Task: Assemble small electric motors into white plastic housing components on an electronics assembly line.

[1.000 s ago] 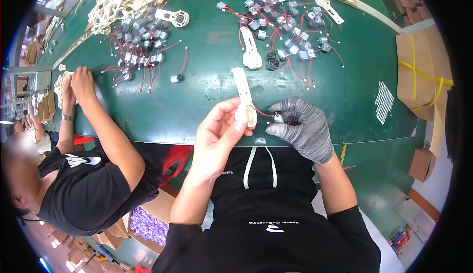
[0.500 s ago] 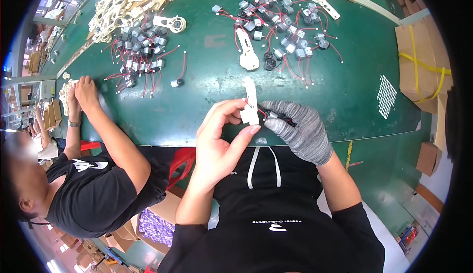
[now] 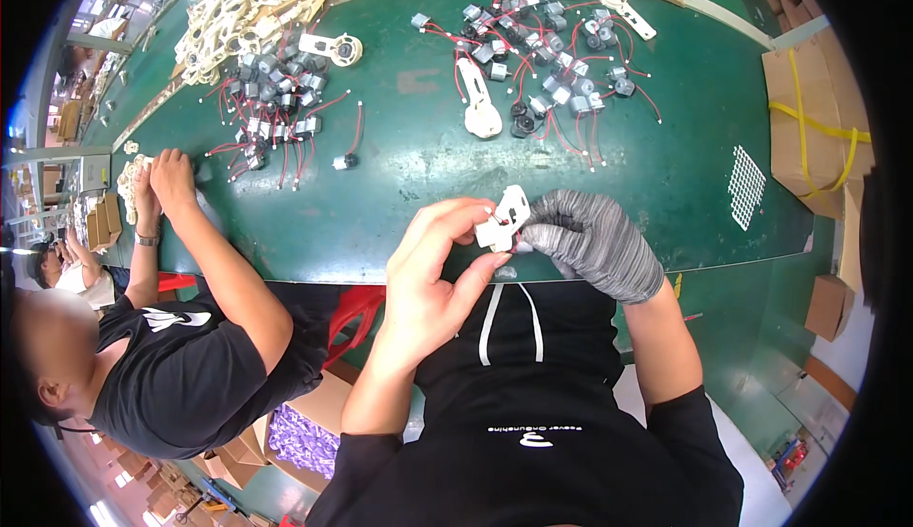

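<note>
My bare left hand (image 3: 433, 265) pinches a white plastic housing (image 3: 504, 223) between thumb and fingers, just above the table's near edge. The housing is tilted, its slotted end up and to the right. My right hand (image 3: 594, 242), in a grey knitted glove, is closed against the housing's right side. The small motor in its fingers is almost wholly hidden by the glove; a bit of red wire shows beside the housing. Beyond my hands, another white housing (image 3: 483, 120) lies alone with a red wire along it.
Small motors with red wires lie in a right pile (image 3: 561, 61) and a left pile (image 3: 271, 85). White housings (image 3: 228, 18) are heaped far left. A white grid (image 3: 747, 187) lies right, near a carton (image 3: 818, 118). At left, a co-worker's hands (image 3: 166, 180) handle white parts.
The housing in my left hand has turned from upright to tilted rightward and come slightly lower. My gloved hand has closed in against it, and the motor that showed in its fingers is now mostly covered.
</note>
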Available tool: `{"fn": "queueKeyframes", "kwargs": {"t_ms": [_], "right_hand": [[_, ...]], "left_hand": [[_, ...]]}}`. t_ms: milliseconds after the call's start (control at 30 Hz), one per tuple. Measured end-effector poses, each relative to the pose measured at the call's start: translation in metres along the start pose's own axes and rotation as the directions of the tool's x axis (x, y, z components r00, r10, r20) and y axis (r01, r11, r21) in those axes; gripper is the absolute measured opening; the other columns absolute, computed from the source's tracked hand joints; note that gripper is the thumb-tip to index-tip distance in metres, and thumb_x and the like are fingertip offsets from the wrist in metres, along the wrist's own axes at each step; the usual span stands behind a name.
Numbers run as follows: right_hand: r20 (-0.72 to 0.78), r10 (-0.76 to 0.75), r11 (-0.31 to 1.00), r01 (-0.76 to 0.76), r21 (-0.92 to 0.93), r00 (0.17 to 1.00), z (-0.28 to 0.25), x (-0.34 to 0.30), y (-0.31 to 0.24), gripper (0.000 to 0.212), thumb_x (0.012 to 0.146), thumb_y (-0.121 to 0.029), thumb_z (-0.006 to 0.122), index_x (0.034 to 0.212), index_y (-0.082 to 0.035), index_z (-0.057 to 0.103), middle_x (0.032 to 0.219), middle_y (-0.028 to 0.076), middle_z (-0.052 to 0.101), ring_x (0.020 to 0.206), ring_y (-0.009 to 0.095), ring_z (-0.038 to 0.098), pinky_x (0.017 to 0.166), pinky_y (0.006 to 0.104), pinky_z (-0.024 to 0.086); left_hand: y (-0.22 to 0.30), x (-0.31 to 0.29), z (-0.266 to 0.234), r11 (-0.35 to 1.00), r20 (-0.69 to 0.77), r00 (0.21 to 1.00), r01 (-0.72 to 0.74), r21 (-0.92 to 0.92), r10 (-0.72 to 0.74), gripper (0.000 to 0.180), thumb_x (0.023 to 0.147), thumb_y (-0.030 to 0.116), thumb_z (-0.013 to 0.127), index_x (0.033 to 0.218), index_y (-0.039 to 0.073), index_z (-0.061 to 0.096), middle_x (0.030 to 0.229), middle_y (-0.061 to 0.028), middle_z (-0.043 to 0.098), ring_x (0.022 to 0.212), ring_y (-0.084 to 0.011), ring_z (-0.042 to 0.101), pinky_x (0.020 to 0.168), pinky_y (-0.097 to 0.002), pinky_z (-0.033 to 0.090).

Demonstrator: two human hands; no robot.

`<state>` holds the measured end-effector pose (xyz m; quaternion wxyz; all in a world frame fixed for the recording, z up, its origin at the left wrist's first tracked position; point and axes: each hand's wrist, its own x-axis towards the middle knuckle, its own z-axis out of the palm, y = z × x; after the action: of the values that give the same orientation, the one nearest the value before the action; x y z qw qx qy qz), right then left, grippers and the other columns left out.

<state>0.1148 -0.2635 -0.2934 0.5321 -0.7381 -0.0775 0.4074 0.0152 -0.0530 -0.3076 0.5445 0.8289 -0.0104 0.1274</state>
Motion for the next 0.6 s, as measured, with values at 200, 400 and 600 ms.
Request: {"fn": "queueKeyframes", "kwargs": {"t_ms": [200, 400, 600], "right_hand": [[0.045, -0.061, 0.990, 0.055, 0.129, 0.997, -0.002, -0.007, 0.002, 0.034, 0.089, -0.025, 0.089, 0.108, 0.000, 0.076, 0.088, 0.006, 0.077, 0.066, 0.011, 0.066, 0.062, 0.0309, 0.055], [0.041, -0.237, 0.971, 0.237, -0.008, 0.971, -0.001, -0.012, 0.005, 0.038, 0.084, -0.024, 0.092, 0.111, 0.000, 0.077, 0.095, 0.009, 0.080, 0.089, 0.016, 0.075, 0.084, 0.0347, 0.060], [0.010, -0.297, 0.952, 0.297, -0.077, 0.955, 0.004, -0.009, 0.015, 0.036, 0.085, -0.024, 0.090, 0.111, -0.002, 0.078, 0.097, 0.011, 0.080, 0.091, 0.018, 0.076, 0.084, 0.0346, 0.060]], "left_hand": [[0.006, 0.002, -0.002, 0.999, 0.013, 0.999, -0.040, 0.006, 0.040, 0.047, 0.081, -0.002, 0.088, 0.125, 0.000, 0.071, 0.124, -0.0150, 0.072, 0.096, -0.0214, 0.068, 0.087, -0.0335, 0.057], [0.008, 0.002, -0.002, 0.995, 0.001, 0.997, -0.076, 0.067, 0.076, 0.047, 0.081, -0.001, 0.089, 0.123, 0.000, 0.070, 0.125, -0.0159, 0.072, 0.096, -0.0232, 0.069, 0.086, -0.0344, 0.057], [0.012, 0.004, -0.004, 0.977, 0.027, 0.988, -0.154, 0.149, 0.152, 0.045, 0.080, -0.001, 0.089, 0.121, 0.000, 0.071, 0.124, -0.0173, 0.073, 0.099, -0.0261, 0.071, 0.085, -0.0353, 0.058]]}}
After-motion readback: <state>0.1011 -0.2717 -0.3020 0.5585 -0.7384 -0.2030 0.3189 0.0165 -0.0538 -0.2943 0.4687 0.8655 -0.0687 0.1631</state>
